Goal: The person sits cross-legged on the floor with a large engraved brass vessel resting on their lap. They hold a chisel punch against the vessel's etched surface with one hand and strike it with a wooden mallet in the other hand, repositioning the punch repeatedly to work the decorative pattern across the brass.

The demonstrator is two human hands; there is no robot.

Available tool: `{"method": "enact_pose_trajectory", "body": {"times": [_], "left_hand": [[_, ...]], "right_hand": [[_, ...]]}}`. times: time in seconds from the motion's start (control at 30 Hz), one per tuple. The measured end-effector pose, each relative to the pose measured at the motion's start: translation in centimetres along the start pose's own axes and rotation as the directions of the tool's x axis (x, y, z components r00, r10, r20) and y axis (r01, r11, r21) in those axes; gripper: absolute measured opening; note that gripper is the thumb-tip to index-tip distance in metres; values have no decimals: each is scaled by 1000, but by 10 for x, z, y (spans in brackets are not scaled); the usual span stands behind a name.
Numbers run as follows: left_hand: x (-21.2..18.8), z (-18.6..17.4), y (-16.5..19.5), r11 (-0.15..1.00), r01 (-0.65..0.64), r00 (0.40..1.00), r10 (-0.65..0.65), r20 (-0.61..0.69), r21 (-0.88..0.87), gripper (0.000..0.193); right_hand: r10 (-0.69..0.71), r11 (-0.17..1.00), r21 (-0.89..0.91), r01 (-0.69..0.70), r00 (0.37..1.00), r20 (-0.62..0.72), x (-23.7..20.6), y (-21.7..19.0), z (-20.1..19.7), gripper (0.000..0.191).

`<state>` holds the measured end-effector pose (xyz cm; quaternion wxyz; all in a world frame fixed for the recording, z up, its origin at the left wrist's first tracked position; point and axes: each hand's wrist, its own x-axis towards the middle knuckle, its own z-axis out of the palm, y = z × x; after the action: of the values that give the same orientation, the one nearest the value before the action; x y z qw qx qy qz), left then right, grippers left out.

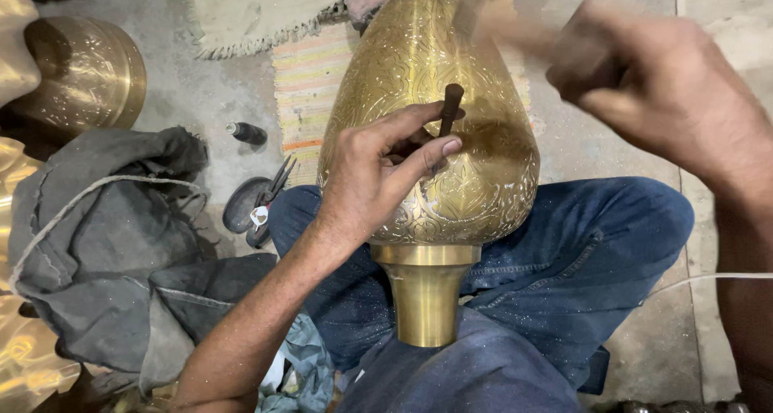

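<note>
Head view — engraved brass vase (451,163), shiny, across blue-jeaned lap (580,260).

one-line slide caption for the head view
Left hand steadies a dark chisel on an engraved brass vase across the lap; raised right hand is motion-blurred.

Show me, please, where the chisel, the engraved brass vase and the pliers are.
chisel (449,107), head view, on its dark upper shaft.
engraved brass vase (491,171), head view, on its patterned belly.
pliers (272,192), head view, on the dark handles.
</note>
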<state>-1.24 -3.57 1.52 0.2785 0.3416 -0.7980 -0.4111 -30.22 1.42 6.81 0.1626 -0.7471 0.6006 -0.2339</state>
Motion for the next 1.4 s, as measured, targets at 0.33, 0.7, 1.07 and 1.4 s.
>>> {"method": "enact_pose_trajectory", "body": {"times": [0.33,0.7,1.07,1.4], "left_hand": [[1,0,-2,998,-4,1000,5,27,-57,36],[3,-1,-3,999,37,998,-35,60,-26,37],[3,-2,1,999,24,998,-23,62,-27,38],[4,-4,2,998,42,996,-38,78,-52,37]], "right_hand": [[297,946,-171,-276,949,109,4,-2,5,23],[106,972,-203,-114,993,-46,-3,1,4,35],[49,939,-343,-27,997,56,-1,2,5,35],[27,940,-342,2,996,80,1,-6,6,46]]}}
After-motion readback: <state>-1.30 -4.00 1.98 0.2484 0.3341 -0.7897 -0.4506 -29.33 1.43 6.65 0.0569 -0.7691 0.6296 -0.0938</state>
